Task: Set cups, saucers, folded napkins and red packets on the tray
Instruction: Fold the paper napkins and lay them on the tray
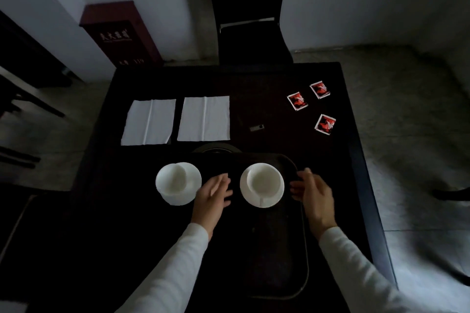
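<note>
Both hands empty, fingers loose: left hand point(213, 194) and right hand point(311, 192) flank the right cup point(264, 180) on its saucer point(262, 201), far end of tray point(304, 249). Left cup point(173, 180) looks off-tray, hard to tell. Ceramic looks rigid, fragile, slick: lift by saucer rim. Napkins point(175, 121) limp, packets point(313, 105) light, pinch edges; both far on surface point(267, 84)

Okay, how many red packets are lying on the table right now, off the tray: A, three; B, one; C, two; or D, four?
A: three red packets lie apart on the dark table's far right, one, a second and a third, none of them on the tray.
</note>
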